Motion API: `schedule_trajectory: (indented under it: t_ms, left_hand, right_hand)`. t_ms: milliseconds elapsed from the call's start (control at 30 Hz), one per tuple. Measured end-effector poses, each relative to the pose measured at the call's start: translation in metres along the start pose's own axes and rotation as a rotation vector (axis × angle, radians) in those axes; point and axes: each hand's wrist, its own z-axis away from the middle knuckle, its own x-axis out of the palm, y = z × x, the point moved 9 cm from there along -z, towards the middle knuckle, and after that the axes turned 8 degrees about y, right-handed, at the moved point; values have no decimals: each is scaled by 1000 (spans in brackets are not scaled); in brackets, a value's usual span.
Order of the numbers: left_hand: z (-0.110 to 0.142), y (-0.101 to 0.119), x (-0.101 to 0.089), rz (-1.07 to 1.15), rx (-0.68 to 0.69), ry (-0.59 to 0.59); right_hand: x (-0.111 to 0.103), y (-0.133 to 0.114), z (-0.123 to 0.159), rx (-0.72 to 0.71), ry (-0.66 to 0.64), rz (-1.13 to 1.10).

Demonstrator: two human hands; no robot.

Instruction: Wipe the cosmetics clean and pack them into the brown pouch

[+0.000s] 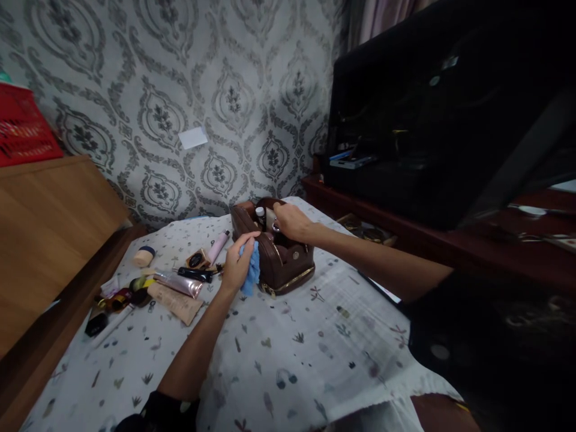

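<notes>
A brown leather bag (283, 267) with gold zips stands opened at the far part of the cloth-covered table. My left hand (237, 262) is closed on a crumpled blue cloth (251, 273) against the bag's left side. Over the bag's opening, my right hand (294, 223) has its fingers bent and closed down; what they hold, if anything, I cannot make out. Close by its fingertips, a small bottle with a white cap (260, 215) stands inside the bag. The deeper contents are hidden in shadow.
Left of the bag lie a beige tube (175, 302), a shiny pink tube (180, 283), a black tube (195, 274), a lilac tube (219, 246), a round jar (144, 257) and several other cosmetics. A dark television (432, 120) stands on the right; the patterned wall (216, 102) rises behind.
</notes>
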Motion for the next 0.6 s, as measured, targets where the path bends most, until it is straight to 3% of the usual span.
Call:
schedule_trajectory:
  t_ms: [300,600]
  left_hand:
    - [1,-4,0,-1,-9,7]
    - [2,-4,0,3,-27,18]
  right_hand:
    - [8,8,-18,152,-40,-40]
    - [16,18,-24,216,-18,-77]
